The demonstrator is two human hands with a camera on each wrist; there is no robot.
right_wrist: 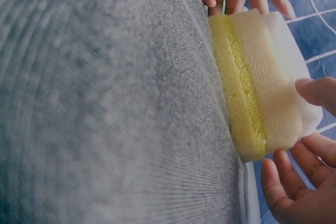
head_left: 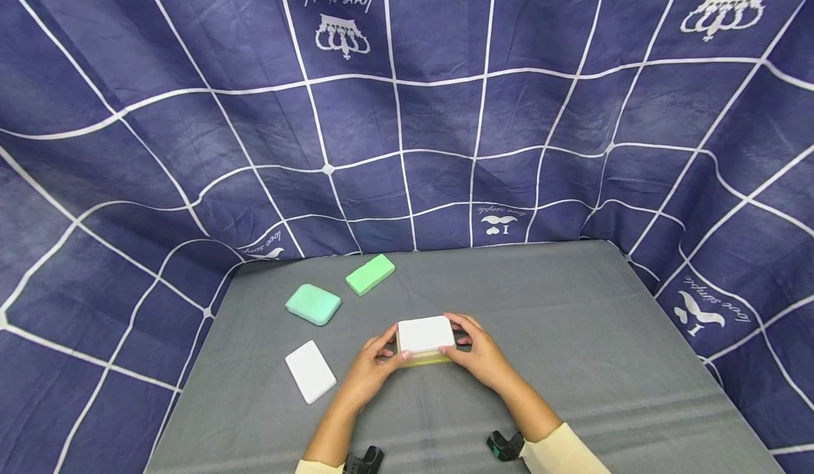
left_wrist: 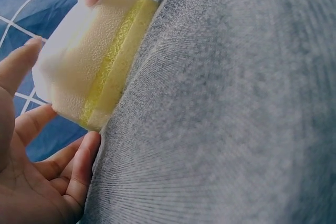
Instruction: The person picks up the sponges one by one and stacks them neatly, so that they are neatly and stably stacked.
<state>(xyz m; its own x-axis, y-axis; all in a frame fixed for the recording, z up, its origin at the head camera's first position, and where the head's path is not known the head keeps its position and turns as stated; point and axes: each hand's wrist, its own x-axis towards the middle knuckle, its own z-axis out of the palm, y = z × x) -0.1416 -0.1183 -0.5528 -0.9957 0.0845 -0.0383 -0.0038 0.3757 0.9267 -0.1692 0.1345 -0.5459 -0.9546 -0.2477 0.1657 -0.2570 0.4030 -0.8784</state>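
At the table's middle stands a small stack of sponges. A white sponge (head_left: 425, 335) lies on top, a thick cream sponge (left_wrist: 90, 56) is under it, and a yellow sponge (right_wrist: 239, 87) sits at the bottom on the cloth. My left hand (head_left: 372, 369) holds the white sponge's left end, thumb at the near corner and index finger at the far one. On the opposite end my right hand (head_left: 481, 357) grips it likewise. The lower fingers of both hands are bent beside the stack.
Left of the stack, a loose white sponge (head_left: 310, 371) lies flat on the grey tabletop (head_left: 572, 333). Farther back are a mint-green rounded sponge (head_left: 314, 304) and a bright green rectangular block (head_left: 370, 275). Blue checked curtains (head_left: 445, 114) enclose the table's back and sides.
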